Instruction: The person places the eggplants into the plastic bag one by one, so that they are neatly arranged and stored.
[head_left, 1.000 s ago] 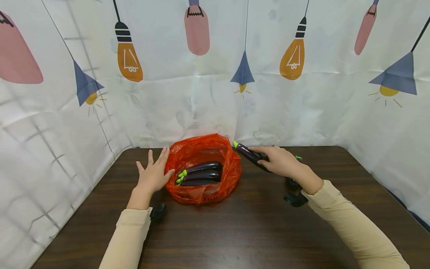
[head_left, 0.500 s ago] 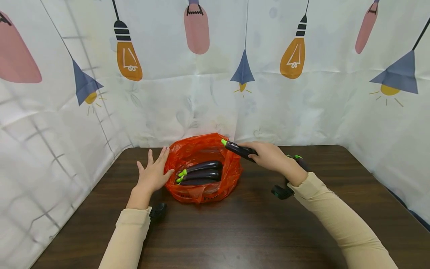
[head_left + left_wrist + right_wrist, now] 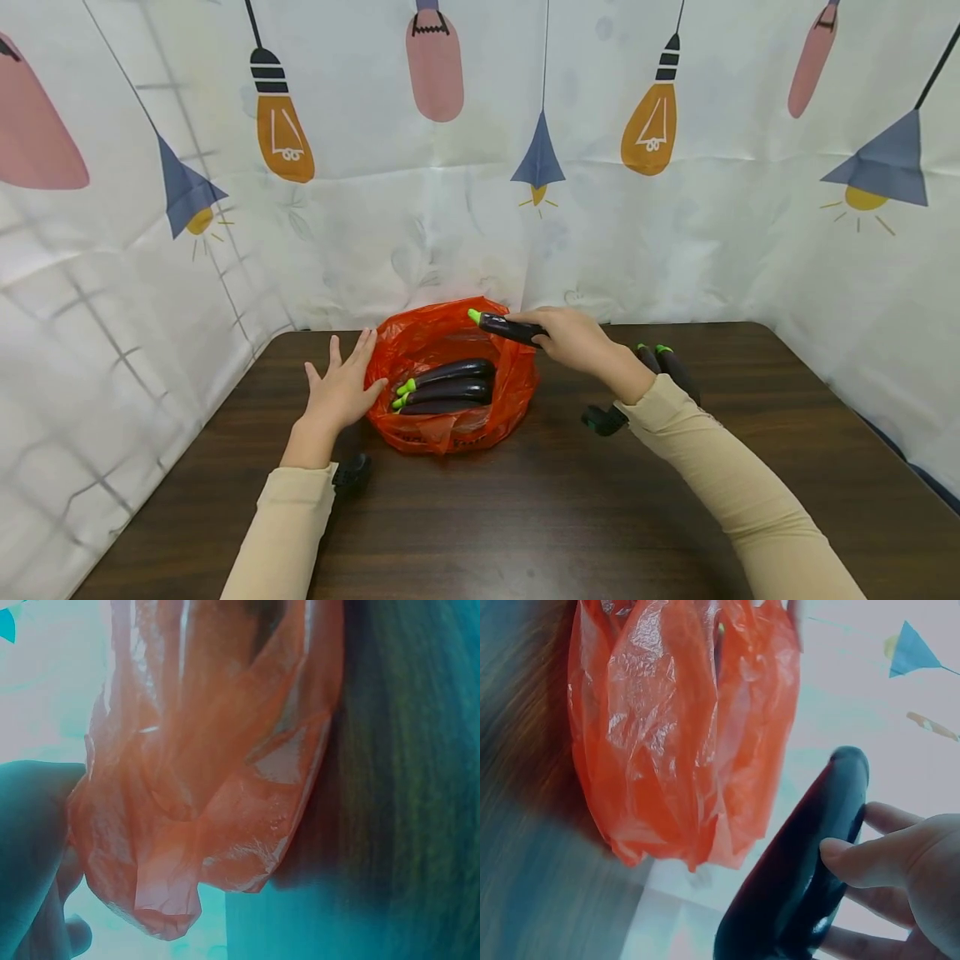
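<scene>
Clamps fingers of the right hand point(image 3: 572, 337) on a glossy, elongated dark-purple eggplant point(image 3: 506, 326) near a red plastic bag point(image 3: 450, 439), almost level, with green stem point(image 3: 473, 316) leftward (head view only); touches bag with spread-fingered left hand point(image 3: 340, 396).

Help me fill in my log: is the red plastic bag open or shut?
Open: the red plastic bag has its rim spread apart, and glossy dark-purple eggplants with green stems show inside.

curtained booth point(image 3: 862, 275), lamp-print cloth point(image 3: 352, 233), dark table point(image 3: 480, 517)
</scene>
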Available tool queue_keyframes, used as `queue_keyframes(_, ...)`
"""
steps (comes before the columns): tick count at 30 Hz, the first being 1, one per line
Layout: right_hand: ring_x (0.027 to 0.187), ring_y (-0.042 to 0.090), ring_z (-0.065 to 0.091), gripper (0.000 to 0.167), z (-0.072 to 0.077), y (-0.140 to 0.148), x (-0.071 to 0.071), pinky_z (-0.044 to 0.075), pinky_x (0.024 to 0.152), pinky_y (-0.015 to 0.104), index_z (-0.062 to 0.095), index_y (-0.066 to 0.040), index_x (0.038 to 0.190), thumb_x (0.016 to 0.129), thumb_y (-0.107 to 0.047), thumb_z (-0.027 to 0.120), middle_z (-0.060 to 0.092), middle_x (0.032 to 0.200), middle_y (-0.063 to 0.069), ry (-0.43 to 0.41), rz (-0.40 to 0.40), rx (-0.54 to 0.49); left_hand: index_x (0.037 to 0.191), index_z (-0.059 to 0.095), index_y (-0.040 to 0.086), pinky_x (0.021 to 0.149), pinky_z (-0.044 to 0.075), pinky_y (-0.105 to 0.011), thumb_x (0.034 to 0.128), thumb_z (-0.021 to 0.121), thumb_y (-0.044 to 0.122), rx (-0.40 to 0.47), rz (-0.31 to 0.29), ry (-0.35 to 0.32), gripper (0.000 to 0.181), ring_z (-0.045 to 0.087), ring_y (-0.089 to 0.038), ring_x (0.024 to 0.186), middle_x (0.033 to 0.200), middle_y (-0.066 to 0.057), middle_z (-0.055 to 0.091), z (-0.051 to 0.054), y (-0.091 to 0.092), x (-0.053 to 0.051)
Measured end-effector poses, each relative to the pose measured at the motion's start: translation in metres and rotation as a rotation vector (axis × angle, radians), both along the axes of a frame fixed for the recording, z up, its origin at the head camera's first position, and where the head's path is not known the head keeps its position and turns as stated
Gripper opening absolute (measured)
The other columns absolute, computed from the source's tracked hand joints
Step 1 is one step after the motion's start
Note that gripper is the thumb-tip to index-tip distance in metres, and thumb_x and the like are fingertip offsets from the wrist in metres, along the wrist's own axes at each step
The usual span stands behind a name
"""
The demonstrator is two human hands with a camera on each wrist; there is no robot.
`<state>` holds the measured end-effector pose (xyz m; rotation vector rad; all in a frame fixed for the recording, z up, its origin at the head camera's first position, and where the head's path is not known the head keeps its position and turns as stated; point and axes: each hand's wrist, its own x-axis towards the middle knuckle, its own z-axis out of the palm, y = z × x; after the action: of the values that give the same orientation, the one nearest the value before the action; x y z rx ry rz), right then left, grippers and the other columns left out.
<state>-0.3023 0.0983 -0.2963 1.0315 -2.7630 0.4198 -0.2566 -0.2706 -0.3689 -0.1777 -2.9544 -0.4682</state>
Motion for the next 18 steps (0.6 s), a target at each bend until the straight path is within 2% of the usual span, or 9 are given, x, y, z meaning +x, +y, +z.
queue_keyframes(10, 0.078, 0.025, 0.06, 0.05, -0.002, -0.019, -0.007, 0.044, 0.061, 0.032, 0.06, -0.018, 0.147, 0.099, -0.004, 0.066, 0.068, 0.13, 0.017, -0.017, 0.001, -0.023, 0.166, 0.01, 0.011, 0.103, -0.013, -0.083, 0.1007, 0.064, 0.027, 0.012, -0.003, 0.003, 0.087, -0.013, -0.048, 0.152, 0.17, -0.015, 0.01, 0.0, 0.0, 0.0)
queue_keyframes(18, 0.072, 0.023, 0.058, 0.052, -0.001, -0.042, -0.007, 0.038, 0.054, 0.027, 0.059, -0.022, 0.148, 0.099, -0.008, 0.068, 0.06, 0.143, 0.012, 0.016, 0.039, 0.008, 0.166, 0.01, 0.011, 0.103, -0.011, -0.083, 0.1008, 0.064, 0.027, 0.018, -0.003, -0.005, 0.087, -0.012, -0.049, 0.152, 0.171, -0.015, 0.01, 0.0, 0.0, 0.0)
